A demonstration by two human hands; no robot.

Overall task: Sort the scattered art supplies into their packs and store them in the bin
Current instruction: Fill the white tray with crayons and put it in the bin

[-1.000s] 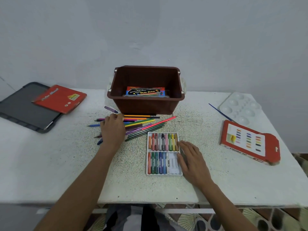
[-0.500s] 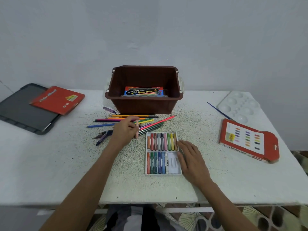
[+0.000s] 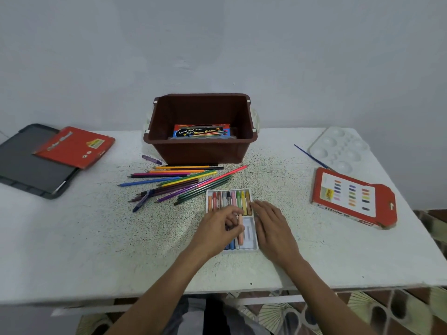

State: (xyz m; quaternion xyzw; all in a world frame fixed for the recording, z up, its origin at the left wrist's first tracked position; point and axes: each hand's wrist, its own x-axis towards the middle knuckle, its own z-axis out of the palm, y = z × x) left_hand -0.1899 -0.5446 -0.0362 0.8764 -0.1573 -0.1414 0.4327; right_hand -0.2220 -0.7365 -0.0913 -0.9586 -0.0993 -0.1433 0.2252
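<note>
Right now the left hand (image 3: 219, 232) pinches a peach pastel stick (image 3: 240, 228) between thumb and curled fingers, holding it lengthwise over the near half of the white pastel tray (image 3: 251, 246); whether the stick already sits in a slot cannot be told. The right hand (image 3: 273, 226) lies released, its fingers straight and flat against the tray's right edge. The tray's far row is filled with pastels standing side by side, and a few blue ones show under the left hand in the near row. The tray rests on the white speckled surface (image 3: 96, 238), just in front of a loose heap of coloured pencils (image 3: 183, 180) that fans out between it and the brown bin (image 3: 200, 151). A watercolour box (image 3: 202, 131) lies on the bin's floor. A purple crayon (image 3: 152, 159) sits by itself beside the bin's left front corner. Well off to the right lies the red oil pastel box (image 3: 353, 197), with a white palette (image 3: 338, 151) behind it and a thin blue paintbrush (image 3: 312, 157) just beside the palette. At the far left a red pack (image 3: 75, 146) rests partly on a dark flat lid (image 3: 26, 163).
</note>
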